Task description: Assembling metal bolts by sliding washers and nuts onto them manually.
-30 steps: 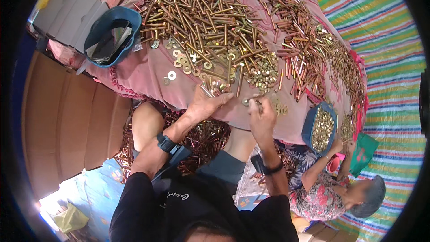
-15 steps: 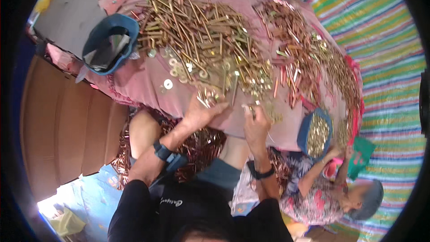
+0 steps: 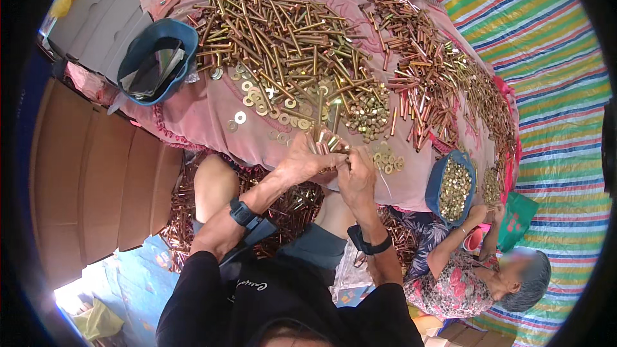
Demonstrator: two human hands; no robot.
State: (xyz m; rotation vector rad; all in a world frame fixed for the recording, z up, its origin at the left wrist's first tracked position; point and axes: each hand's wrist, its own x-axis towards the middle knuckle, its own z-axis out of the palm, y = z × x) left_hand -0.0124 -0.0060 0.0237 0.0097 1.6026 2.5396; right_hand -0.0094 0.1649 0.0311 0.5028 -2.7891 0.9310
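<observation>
My left hand [image 3: 306,159] is closed round a bunch of brass-coloured bolts [image 3: 326,142], whose ends stick up between thumb and fingers. Touching that bunch from the right is my right hand [image 3: 357,175], its thumb and fingers pinched together. What the pinch holds is hidden by the fingers. Just beyond lie a heap of small nuts [image 3: 366,117] and scattered flat washers [image 3: 256,99]. More washers [image 3: 387,159] are spread to the right of my right hand. A big pile of long bolts [image 3: 276,32] covers the cloth farther off.
Pink cloth [image 3: 199,119] covers the work surface. A blue bin [image 3: 125,67] stands at left, near brown cardboard [image 3: 106,177]. Metal sleeves [image 3: 418,99] lie at right. At lower right a person [image 3: 450,283] works beside a blue tub [image 3: 437,186] of small metal parts.
My right hand has moved left and up to the bunch of bolts. My left hand has shifted slightly right, so the two hands now meet.
</observation>
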